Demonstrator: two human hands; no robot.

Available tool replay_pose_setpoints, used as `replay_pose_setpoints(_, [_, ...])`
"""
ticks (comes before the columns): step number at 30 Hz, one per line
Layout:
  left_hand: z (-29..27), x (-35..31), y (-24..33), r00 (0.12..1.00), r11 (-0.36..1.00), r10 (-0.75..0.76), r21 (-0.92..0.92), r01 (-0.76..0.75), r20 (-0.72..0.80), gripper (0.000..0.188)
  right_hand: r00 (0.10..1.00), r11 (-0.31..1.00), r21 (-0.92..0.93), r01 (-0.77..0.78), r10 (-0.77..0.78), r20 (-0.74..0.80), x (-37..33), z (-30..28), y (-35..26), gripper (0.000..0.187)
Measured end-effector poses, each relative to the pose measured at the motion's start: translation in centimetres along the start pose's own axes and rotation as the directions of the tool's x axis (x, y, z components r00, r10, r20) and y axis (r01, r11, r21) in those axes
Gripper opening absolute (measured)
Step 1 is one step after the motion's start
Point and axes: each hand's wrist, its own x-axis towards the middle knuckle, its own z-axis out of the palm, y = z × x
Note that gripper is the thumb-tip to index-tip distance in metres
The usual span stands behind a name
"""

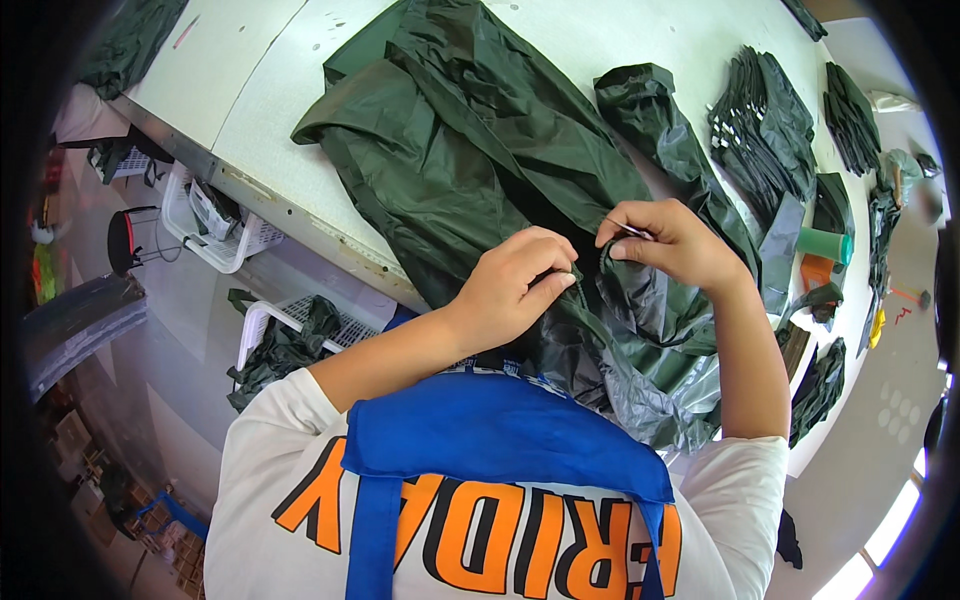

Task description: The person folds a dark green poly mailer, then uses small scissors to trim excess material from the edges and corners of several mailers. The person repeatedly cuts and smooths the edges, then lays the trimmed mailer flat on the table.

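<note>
A dark green, shiny rain garment [430,150] lies crumpled over the table edge, and its near end hangs down in front of me. My left hand [515,280] is closed, pinching a seam edge of the garment between thumb and fingers. A little to the right, my right hand [675,240] holds a thin, pointed metal tool [632,231] between thumb and fingers. Its exact kind is too small to tell. A dark folded fabric edge meets those same fingertips. Below both hands, the garment's silvery grey inner side [640,380] shows.
The white table [270,110] has a metal edge at left. White plastic baskets [235,250] stand below it, one with dark green fabric. Stacked dark green pieces [765,130] lie at right, near a green thread cone [825,245]. A folding chair [122,240] stands far left.
</note>
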Motion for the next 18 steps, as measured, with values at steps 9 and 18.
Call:
replay_pose_setpoints(9, [0.8,-0.4,1.1,0.993,0.996,0.023,0.09,-0.012,-0.113,0.01,0.995,0.986,-0.136,0.099,-0.097,0.021,-1.3,2.5,-1.0,0.026])
replay_pose_setpoints(18, [-0.4,0.0,1.0,0.979,0.967,0.195,0.155,-0.203,0.068,0.01,0.994,0.989,-0.093,0.111,-0.112,-0.002,-1.2,2.9,-0.3,0.026])
